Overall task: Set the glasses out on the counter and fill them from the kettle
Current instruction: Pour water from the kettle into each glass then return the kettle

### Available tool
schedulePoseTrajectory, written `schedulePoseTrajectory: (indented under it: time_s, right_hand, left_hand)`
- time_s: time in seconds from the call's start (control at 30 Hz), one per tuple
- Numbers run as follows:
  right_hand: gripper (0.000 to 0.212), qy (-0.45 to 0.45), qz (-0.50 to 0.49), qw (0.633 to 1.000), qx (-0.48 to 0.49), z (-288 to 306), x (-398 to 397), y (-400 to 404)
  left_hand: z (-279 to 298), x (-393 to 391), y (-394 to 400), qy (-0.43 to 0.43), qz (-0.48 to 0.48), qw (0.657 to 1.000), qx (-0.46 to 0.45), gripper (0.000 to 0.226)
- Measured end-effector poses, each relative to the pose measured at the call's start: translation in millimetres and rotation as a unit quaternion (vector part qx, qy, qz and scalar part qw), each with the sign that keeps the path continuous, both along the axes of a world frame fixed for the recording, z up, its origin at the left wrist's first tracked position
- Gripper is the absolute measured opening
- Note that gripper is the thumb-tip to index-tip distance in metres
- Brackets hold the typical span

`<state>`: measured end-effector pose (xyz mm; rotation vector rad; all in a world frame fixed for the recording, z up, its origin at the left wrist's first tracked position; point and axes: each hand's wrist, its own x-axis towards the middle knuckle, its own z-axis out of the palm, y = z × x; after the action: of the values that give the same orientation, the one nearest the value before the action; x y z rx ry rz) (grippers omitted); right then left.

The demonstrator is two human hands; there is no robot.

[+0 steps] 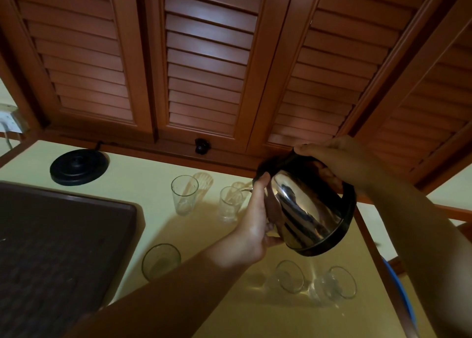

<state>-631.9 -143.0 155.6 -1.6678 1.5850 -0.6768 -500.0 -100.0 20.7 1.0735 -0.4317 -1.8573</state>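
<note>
Going left to right with the kettle (pixel 306 204) as the landmark: far left of it there's 1 dark brown tray (pixel 63 248) on the pale yellow tabletop (pixel 153 164), and behind the tray sits 1 round black kettle base (pixel 79 167), well apart from the kettle itself. I count 5 glasses, all upright. 1 glass (pixel 161 261) sits low and left of the kettle, partly hidden behind the left forearm. 1 tall glass (pixel 184 194) stands further back, and 1 more tall glass (pixel 230 203) is just left of the kettle, right under its spout end. The last 2, a short glass (pixel 290 276) and another short glass (pixel 337 282), sit below the kettle toward the near edge.

1 steel kettle, held up off the tabletop and tipped over, long axis slanting from its black bottom at lower right to the lid end at upper left, spout toward that nearer tall glass. The left hand (pixel 255 225) cups the shiny body from the left, thumb up near the lid. The right hand (pixel 339 158) is curled round the black handle on top.
</note>
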Motion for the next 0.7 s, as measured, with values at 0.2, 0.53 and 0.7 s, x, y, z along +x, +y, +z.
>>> schedulePoseTrajectory:
  time_s: [0.2,0.53,0.7]
  right_hand:
    - [0.048,-0.002,0.0,1.0,0.004,-2.2,-3.4,-1.8]
    - [0.044,-0.038,-0.006,0.999,0.02,-6.3,-7.7,0.7]
    - [0.044,-0.06,-0.009,0.998,0.003,-9.3,-9.6,4.7]
  left_hand:
    - [1.6,-0.6,2.4,-0.002,0.002,1.0,0.003,0.067]
    - [4.4,2.9,7.5,-0.007,-0.001,1.0,-0.006,0.048]
    - [4.5,7.6,7.2,-0.024,0.0,0.999,-0.025,0.045]
